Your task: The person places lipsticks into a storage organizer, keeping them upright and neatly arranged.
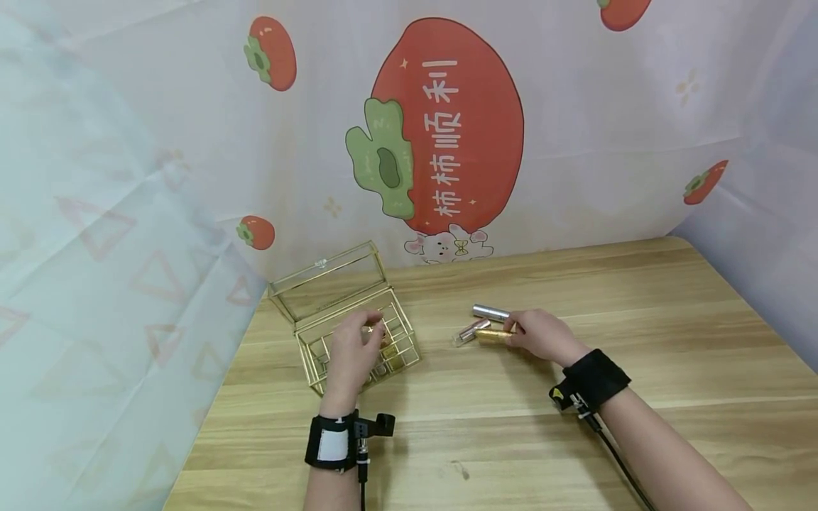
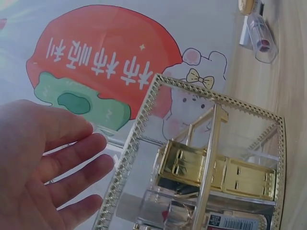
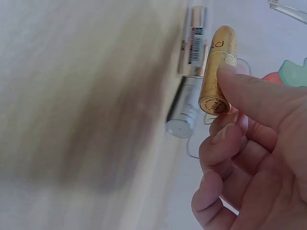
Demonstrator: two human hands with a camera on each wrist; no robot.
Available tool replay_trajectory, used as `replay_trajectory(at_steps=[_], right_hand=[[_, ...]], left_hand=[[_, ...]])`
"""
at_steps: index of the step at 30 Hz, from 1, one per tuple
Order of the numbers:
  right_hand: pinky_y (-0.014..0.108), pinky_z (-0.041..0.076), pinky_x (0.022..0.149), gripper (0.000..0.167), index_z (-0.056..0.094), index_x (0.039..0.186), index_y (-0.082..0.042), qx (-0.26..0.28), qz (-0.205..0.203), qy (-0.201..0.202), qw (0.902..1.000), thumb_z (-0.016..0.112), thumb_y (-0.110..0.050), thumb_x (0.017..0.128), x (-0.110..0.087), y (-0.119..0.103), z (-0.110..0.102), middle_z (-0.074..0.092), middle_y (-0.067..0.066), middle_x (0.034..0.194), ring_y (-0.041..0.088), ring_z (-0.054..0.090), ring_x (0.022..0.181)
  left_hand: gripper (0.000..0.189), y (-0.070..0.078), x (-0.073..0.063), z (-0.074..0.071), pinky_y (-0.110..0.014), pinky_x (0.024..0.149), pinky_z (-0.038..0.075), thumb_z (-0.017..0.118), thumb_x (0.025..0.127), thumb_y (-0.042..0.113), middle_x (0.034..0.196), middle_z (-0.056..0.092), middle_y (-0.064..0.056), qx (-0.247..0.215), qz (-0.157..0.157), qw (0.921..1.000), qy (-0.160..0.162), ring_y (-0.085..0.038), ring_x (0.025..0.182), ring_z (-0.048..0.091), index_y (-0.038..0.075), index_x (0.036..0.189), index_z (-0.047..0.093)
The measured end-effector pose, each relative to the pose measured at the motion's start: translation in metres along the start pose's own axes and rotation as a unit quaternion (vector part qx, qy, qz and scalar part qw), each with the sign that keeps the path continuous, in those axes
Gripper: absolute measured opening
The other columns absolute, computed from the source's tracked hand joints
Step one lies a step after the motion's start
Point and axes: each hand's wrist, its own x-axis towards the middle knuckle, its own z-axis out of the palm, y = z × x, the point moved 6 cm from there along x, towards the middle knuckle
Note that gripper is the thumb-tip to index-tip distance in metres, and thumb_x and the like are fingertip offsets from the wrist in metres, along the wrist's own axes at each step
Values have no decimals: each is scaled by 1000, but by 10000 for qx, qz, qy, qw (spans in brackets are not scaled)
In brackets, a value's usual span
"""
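Note:
Between thumb and fingers, my right hand (image 1: 543,335) pinches a gold lipstick tube (image 3: 218,72), its round end turned toward the right wrist view. Beside it on the table lie a silver tube (image 1: 491,312) and a clear-capped lipstick (image 1: 471,332) with a barcode label. My left hand (image 1: 350,355) is over the glass box (image 1: 307,365) with gold edges, fingers loosely bent and holding nothing. In the left wrist view that hand is by the box's patterned gold rim. Inside the box, gold dividers frame gold lipstick cases (image 2: 249,177) and a clear case with a barcode.
The box's hinged glass lid (image 1: 329,284) stands raised toward the back. Behind the wooden table (image 1: 473,426) hangs a white cloth backdrop (image 1: 575,177) printed with persimmons. Cloth also borders the table on the left and right. A cable runs from each wrist strap.

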Motion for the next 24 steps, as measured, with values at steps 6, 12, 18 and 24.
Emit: replay_trajectory(at_steps=[6, 12, 18, 24], right_hand=[[22, 31, 49, 12, 69, 95, -8, -14, -115, 176, 9998, 71, -17, 88, -3, -13, -8, 47, -3, 65, 10, 40, 55], [21, 30, 48, 11, 69, 94, -9, -28, -294, 352, 9989, 70, -19, 89, -7, -29, -17, 49, -4, 64, 8, 40, 54], [21, 27, 49, 11, 69, 92, -12, -61, -522, 464, 9975, 72, -23, 89, -13, -48, -27, 43, -6, 62, 8, 37, 54], [19, 25, 49, 14, 71, 95, -12, -115, -742, 551, 9957, 74, -23, 87, -18, -63, -33, 41, -7, 62, 6, 36, 54]], left_hand=[[19, 11, -2, 2, -42, 89, 54, 63, 94, 12, 106, 70, -10, 33, 309, 9995, -35, -25, 100, 65, 5, 111, 69], [17, 26, -3, 8, -38, 83, 56, 62, 95, 10, 102, 70, -9, -118, 568, 9982, -147, -22, 95, 65, 4, 109, 68], [16, 37, -5, 23, -38, 82, 56, 64, 94, 10, 102, 71, -7, -124, 917, 9952, -328, -20, 92, 66, 5, 108, 69], [20, 41, -7, 41, -35, 81, 56, 64, 94, 14, 107, 71, -6, -91, 922, 9931, -718, -18, 92, 67, 8, 113, 67]])
